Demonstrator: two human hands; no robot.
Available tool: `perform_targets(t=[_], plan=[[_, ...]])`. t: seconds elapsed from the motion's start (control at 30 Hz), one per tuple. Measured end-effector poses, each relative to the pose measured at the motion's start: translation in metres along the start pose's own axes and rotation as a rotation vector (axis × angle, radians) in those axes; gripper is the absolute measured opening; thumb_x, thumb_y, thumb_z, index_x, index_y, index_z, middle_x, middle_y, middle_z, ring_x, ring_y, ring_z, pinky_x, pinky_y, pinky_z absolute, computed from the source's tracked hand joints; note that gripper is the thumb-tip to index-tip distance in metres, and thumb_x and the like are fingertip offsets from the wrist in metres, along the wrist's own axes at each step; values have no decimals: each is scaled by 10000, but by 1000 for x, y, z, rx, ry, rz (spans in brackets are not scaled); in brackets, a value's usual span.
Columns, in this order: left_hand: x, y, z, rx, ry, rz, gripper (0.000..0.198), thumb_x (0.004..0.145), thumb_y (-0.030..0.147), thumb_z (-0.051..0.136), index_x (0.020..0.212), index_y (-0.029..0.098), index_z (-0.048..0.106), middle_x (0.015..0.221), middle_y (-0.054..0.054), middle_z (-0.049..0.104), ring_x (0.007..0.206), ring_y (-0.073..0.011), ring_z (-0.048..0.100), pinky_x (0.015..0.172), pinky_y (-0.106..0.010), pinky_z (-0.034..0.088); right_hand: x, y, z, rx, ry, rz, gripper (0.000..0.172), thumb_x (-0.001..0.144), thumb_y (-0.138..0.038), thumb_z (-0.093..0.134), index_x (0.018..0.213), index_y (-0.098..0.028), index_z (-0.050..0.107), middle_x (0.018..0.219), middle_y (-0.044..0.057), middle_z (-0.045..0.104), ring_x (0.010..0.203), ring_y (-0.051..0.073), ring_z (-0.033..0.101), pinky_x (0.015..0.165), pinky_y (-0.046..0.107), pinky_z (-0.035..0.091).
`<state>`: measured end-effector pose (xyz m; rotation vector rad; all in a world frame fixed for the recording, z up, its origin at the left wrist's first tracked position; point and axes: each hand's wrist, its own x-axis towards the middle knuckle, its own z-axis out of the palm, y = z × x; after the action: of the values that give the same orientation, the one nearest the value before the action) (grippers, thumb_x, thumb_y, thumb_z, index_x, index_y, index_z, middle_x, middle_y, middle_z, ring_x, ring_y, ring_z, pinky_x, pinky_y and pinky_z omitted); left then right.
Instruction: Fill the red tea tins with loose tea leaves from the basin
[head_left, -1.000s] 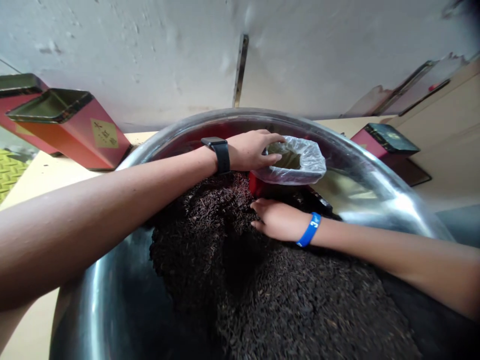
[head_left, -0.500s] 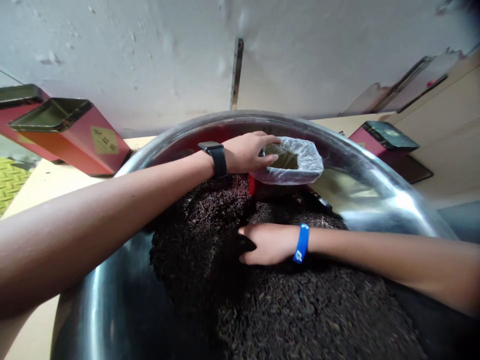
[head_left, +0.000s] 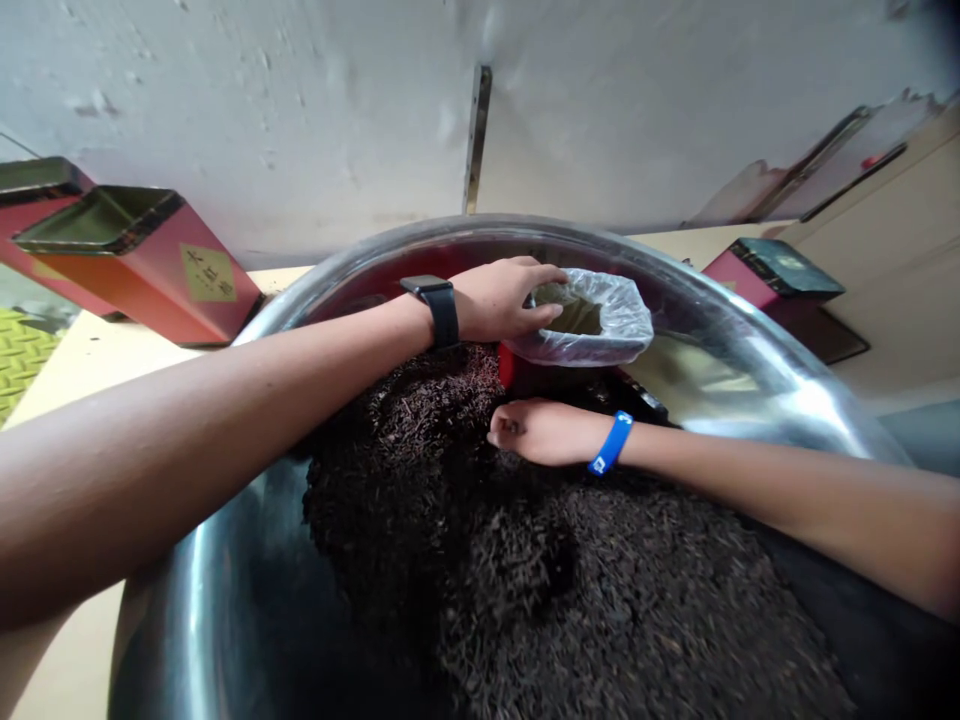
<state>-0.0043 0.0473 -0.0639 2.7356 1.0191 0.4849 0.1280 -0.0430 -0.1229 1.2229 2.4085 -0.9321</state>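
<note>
A big steel basin (head_left: 720,330) holds a heap of dark loose tea leaves (head_left: 525,560). At its far side stands a red tin (head_left: 517,372) lined with a clear plastic bag (head_left: 607,325). My left hand (head_left: 502,300), with a black watch on the wrist, grips the near edge of the bag's mouth. My right hand (head_left: 536,430), with a blue wristband, is curled into a fist around a scoop of tea leaves just below the tin, above the heap.
Two open red tins (head_left: 142,260) stand at the left on the beige table (head_left: 90,350). A closed red tin with a dark lid (head_left: 780,275) lies at the right behind the basin. A white wall (head_left: 337,110) rises directly behind.
My right hand dug into the heap nearer to me, closed on tea leaves and rose back toward the tin. My left hand stayed on the bag.
</note>
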Motion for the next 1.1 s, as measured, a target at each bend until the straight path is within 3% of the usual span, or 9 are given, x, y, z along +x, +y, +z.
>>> perform_targets(t=[0.07,0.23,0.3,0.4,0.43,0.6,0.77,0.97,1.1], plan=[[0,-1,1,-3,6,2,449,849,381,424,1265,213,437,1239,-63,497,1112,-196,467,967,-326,342,0,-1,3,-84,38,7,410,847,-436,366,980,-135,612,953,116,639,831,196,574,728,285,409],[0,-2,2,-7,4,4,454,853,378,418,1272,206,428,1248,-67,485,1116,-195,462,971,-320,335,-3,-10,5,36,-315,-67,499,852,-514,316,939,-141,636,871,81,656,716,171,579,642,271,422],[0,-1,2,-5,1,2,460,852,380,417,1275,200,426,1249,-70,483,1119,-199,457,971,-322,333,-1,-7,3,52,-255,-62,495,870,-497,287,971,-152,627,894,71,653,741,167,582,662,269,424],[1,-1,2,1,0,-4,459,849,384,418,1271,205,431,1244,-64,487,1122,-202,453,967,-326,332,-1,-2,4,-93,6,-15,429,869,-424,334,999,-124,611,982,119,630,861,204,577,739,291,413],[1,-1,2,4,-2,-6,459,848,385,418,1271,209,431,1244,-61,487,1121,-201,454,965,-325,331,-2,-3,5,-118,2,-11,430,864,-422,344,993,-112,613,989,134,625,874,214,574,746,297,412],[1,0,1,5,-17,-7,467,853,386,403,1285,209,417,1253,-62,479,1120,-196,451,968,-320,324,-4,-13,3,92,-410,-78,582,856,-559,285,1007,-112,625,940,112,647,791,181,590,675,271,434],[0,1,1,12,-9,-16,468,849,399,408,1276,208,431,1244,-64,488,1106,-198,464,962,-323,333,3,-2,2,-28,-91,27,486,850,-508,357,1018,-142,629,950,107,647,826,193,586,698,273,422],[1,0,2,20,7,-10,459,849,392,413,1270,211,437,1226,-61,498,1097,-194,470,957,-322,339,3,-1,-1,155,-352,-71,574,810,-613,356,1022,-151,624,956,89,641,738,161,583,663,275,435],[1,-1,2,23,5,-3,449,849,381,415,1266,215,442,1219,-59,502,1092,-195,473,952,-325,342,10,12,-5,7,-16,17,433,852,-469,389,992,-136,626,955,109,634,799,173,577,719,284,420]])
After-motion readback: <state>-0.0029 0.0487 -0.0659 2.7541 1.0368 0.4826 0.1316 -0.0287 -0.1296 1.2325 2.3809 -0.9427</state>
